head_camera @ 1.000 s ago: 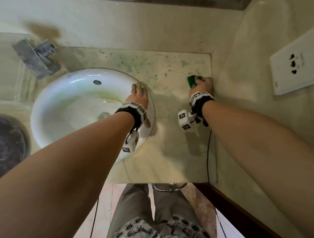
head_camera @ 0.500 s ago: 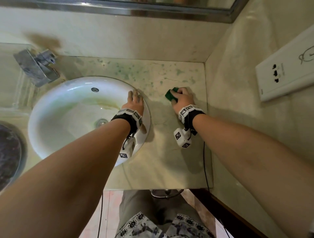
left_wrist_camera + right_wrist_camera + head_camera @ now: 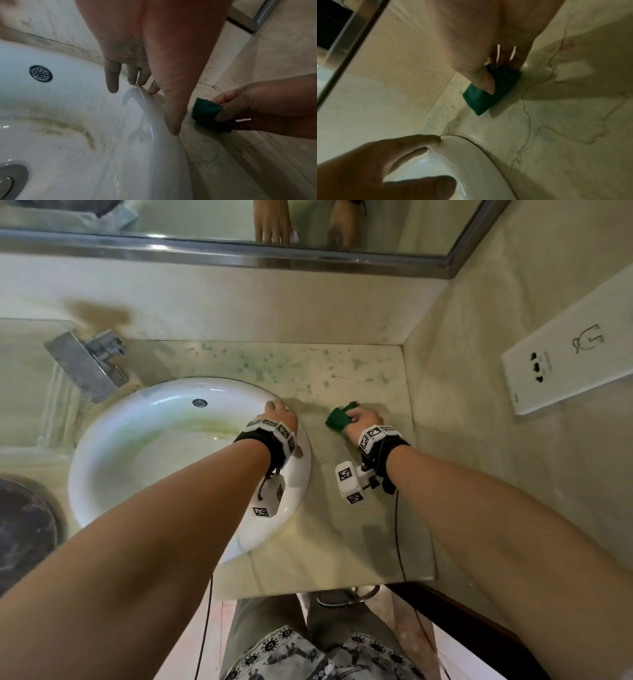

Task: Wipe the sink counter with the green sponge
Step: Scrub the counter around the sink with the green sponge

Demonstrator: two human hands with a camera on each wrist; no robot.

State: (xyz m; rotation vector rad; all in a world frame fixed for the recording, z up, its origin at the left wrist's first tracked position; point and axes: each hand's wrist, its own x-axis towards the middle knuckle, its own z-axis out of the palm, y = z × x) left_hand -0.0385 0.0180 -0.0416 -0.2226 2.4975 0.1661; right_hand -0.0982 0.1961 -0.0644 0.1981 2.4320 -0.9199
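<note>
Head view
right hand (image 3: 363, 419): grip pinched round the green sponge (image 3: 337, 419), pressing it flat onto the surface (image 3: 342, 529).
green sponge position: on the surface between the sink basin (image 3: 113, 453) and the side wall, just right of the basin rim, apart from it.
left hand (image 3: 279, 414): fingers straight, resting on the basin's right rim; holds nothing.
surface: pale marble, green speckled stains toward the back wall.
faucet (image 3: 87, 362): chrome, at the back left of the basin.
mirror (image 3: 239, 220): above the back wall, both hands reflected in it.
socket plate (image 3: 565, 361): white, on the right wall.

Left wrist view
left hand (image 3: 145, 54): fingers (image 3: 112, 81) extended; the tips meet the rim of the sink basin (image 3: 85, 135); thumb lies along the rim's outer edge.
green sponge (image 3: 205, 111): folded, held between thumb and fingers of the right hand (image 3: 257, 105), its lower edge on the surface (image 3: 231, 169).
basin: brown-yellow streak inside; overflow hole (image 3: 40, 73) on the back wall of the bowl; drain (image 3: 10, 180) at lower left.

Right wrist view
right hand (image 3: 488, 40): thumb on top of the green sponge (image 3: 481, 100), other fingers at its far end; grip closed on it.
sponge contact: lies flat on the surface (image 3: 565, 128), near the join with the back wall.
left hand (image 3: 376, 162): fingertips on the rim of the sink basin (image 3: 471, 162).
surface: dark vein lines run through the marble.
</note>
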